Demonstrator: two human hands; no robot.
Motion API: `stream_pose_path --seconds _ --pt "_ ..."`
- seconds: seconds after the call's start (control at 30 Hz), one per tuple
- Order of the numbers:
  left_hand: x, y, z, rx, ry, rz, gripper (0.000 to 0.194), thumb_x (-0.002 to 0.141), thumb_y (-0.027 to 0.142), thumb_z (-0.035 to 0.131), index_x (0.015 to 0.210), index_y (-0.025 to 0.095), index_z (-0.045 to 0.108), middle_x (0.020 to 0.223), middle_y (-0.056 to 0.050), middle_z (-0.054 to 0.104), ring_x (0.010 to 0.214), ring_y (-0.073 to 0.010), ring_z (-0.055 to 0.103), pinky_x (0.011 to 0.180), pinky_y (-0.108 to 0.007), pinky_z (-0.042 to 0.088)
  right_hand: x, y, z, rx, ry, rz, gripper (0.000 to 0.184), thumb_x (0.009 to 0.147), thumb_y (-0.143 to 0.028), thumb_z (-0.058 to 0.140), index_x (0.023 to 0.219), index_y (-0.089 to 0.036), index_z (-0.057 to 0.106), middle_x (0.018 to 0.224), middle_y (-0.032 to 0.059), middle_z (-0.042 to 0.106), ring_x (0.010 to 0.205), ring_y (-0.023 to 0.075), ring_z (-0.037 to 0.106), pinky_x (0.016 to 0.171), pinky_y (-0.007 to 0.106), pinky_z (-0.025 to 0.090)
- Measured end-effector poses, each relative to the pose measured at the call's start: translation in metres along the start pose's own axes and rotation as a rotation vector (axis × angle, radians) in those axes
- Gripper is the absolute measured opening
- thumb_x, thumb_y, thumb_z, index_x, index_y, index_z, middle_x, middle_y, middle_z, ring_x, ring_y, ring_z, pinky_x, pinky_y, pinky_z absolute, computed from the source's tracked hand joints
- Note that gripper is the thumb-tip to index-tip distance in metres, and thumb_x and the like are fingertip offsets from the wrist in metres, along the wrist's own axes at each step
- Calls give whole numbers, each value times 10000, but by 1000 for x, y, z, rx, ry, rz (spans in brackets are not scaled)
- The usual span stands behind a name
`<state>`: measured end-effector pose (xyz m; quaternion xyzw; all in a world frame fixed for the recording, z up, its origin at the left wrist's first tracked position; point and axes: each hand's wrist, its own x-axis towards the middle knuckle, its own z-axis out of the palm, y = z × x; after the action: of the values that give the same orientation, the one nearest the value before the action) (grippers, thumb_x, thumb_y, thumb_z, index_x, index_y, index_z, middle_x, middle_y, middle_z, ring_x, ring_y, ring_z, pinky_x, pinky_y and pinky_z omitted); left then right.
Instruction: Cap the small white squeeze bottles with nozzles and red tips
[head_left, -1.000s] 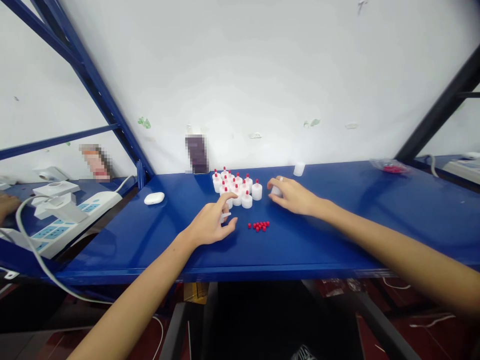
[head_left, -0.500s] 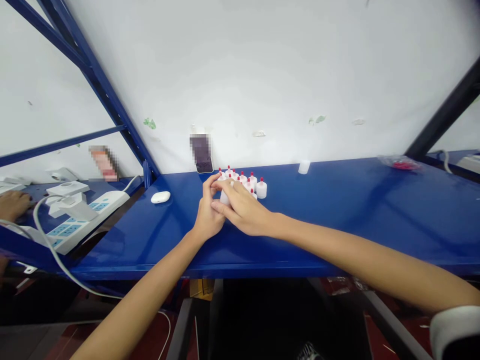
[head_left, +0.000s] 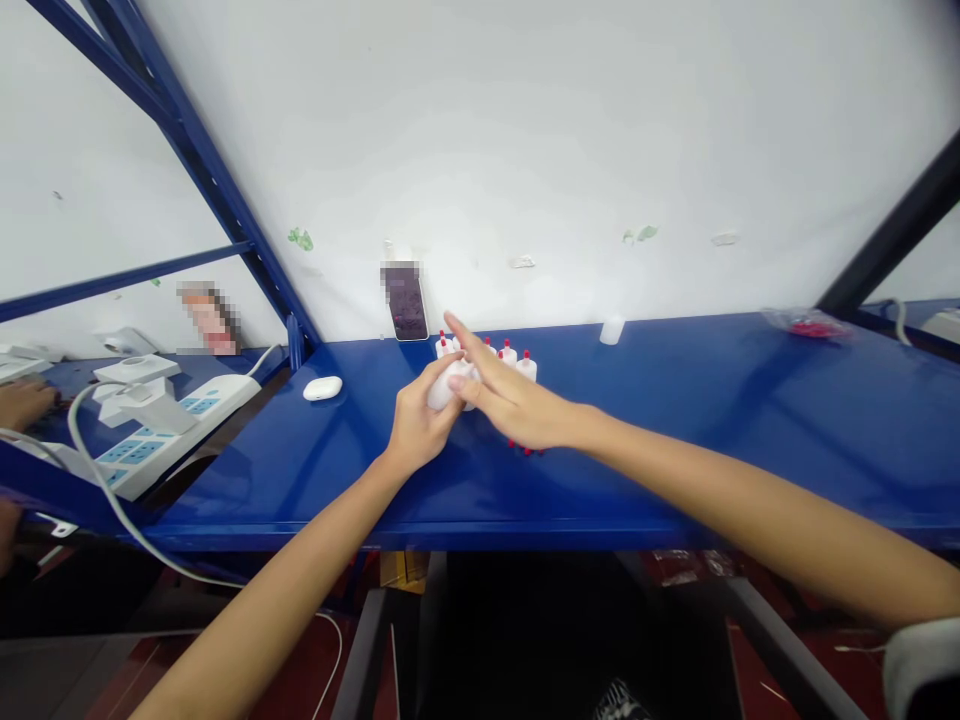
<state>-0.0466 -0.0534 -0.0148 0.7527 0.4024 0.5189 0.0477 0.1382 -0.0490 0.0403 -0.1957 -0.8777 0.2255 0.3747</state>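
Note:
My left hand (head_left: 421,422) is wrapped around a small white bottle (head_left: 444,388), held tilted just above the blue table. My right hand (head_left: 517,400) lies against the top of that bottle, its fingers stretched out together and its thumb touching the bottle's side. The bottle's top is hidden by the right palm. Behind both hands stand several white bottles with red tips (head_left: 527,368), partly covered by the right hand. Several small red caps (head_left: 529,450) lie on the table just below the right hand.
On the blue table (head_left: 675,440) are a white earbud case (head_left: 322,388), a phone (head_left: 407,302) leaning on the wall, a white cylinder (head_left: 612,330) and a clear bag of red pieces (head_left: 810,326). Left, beyond the blue frame, are a power strip (head_left: 142,450) and another person's hand (head_left: 26,402).
My right hand has straightened its fingers and shifted slightly right over the bottle. The small red caps below it now show. My left hand keeps its hold on the bottle.

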Motion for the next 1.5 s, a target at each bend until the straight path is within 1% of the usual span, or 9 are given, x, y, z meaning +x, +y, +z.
stream_pose_path --seconds 0.13,0.23,0.4,0.5,0.67,0.73,1.03,1.27,1.5 --pt "2 5 -1 67 21 -31 399 897 412 621 1229 192 591 1205 -70 673 1066 -207 654 943 -302 512 -19 7 -27 -325 -52 128 321 942 -288 457 1211 -166 582 1145 128 670 929 241 621 829 403 447" --pt "2 7 -1 115 -2 -62 374 893 418 612 1190 193 589 1152 -57 684 1003 -195 666 888 -285 519 -32 9 -30 -562 -324 141 199 886 -306 532 803 -169 649 837 79 670 786 222 586 764 385 375" --pt "0 8 -2 165 -96 -27 349 873 379 622 1163 189 589 1093 -53 705 924 -188 683 853 -283 523 -33 9 -15 -659 -486 86 211 857 -243 527 682 -151 601 778 78 642 737 196 556 796 394 333" --pt "0 8 -2 196 -118 9 343 871 350 628 1163 175 593 1086 -61 713 928 -192 690 879 -291 522 -25 12 -15 -530 -412 113 155 825 -167 520 694 -151 600 691 42 625 644 151 523 761 353 357" --pt "-1 6 0 213 -139 51 330 878 336 616 1155 157 607 1103 -87 717 980 -213 690 919 -321 523 -15 18 -29 -200 57 311 168 878 -288 554 812 -158 635 641 6 624 562 124 515 594 272 362" --pt "-2 7 0 205 -143 66 332 880 339 615 1155 152 610 1102 -94 718 983 -217 689 922 -329 524 -15 19 -30 -101 118 316 192 900 -334 554 870 -161 632 641 0 635 558 126 526 588 271 373" --pt "-2 9 -1 117 -172 71 343 913 381 579 1157 143 610 1055 -93 718 911 -204 685 852 -305 526 -17 16 -25 -216 -109 93 263 1019 -306 338 852 -195 508 785 27 588 680 151 497 667 288 365" --pt "-1 22 4 30 -117 -25 394 934 492 520 1122 157 610 937 -47 712 737 -156 643 716 -257 507 -6 8 -32 -267 -108 -12 247 1026 -294 303 842 -211 445 805 30 546 680 155 446 667 291 351" --pt "4 20 2 64 -153 25 376 927 461 563 1132 155 642 986 -60 726 803 -173 665 769 -263 509 -16 9 -24 -117 -52 115 285 1029 -335 302 793 -215 408 752 -7 492 660 137 439 659 276 343"
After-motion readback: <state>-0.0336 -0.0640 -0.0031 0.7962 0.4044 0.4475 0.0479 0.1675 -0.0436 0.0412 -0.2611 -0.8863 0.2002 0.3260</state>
